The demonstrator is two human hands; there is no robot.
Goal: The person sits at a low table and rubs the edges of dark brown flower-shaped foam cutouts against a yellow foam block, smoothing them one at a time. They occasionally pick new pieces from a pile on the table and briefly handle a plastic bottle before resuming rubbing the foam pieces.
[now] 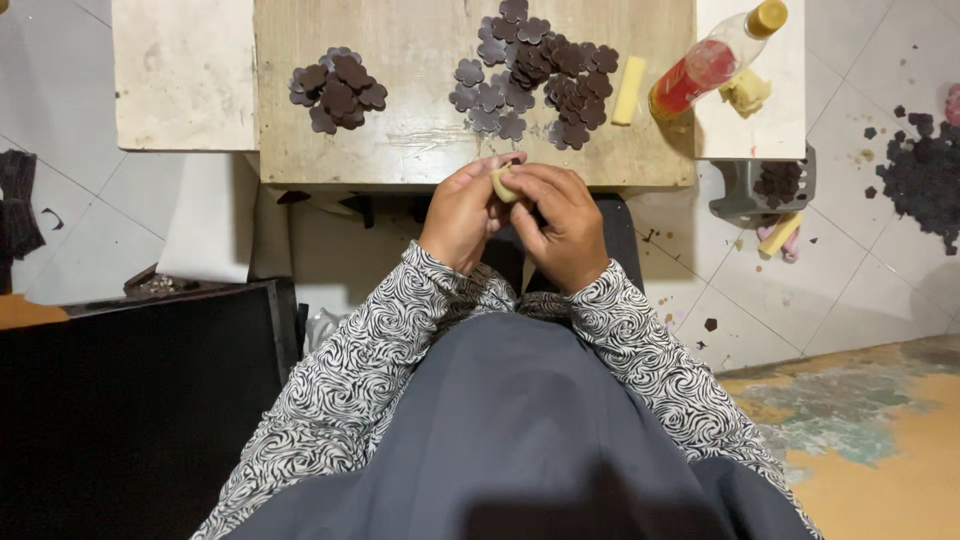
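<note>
My left hand (460, 215) and my right hand (560, 225) meet just in front of the wooden board (420, 150), above my lap. Together they pinch a small pale yellow lump (503, 184), and a dark flower-shaped piece shows at its top edge. On the board lies a small pile of dark brown flower-shaped pieces (338, 88) at the left and a larger spread of the same pieces (535, 70) in the middle. A pale yellow stick (629, 90) lies to the right of that spread.
A clear bottle with red liquid and a yellow cap (712, 60) lies across the board's right edge and a white slab (775, 120). A grey holder (765, 185) with dark pieces stands on the tiled floor. More dark pieces (920, 175) are scattered far right. A black box (140, 400) is at my left.
</note>
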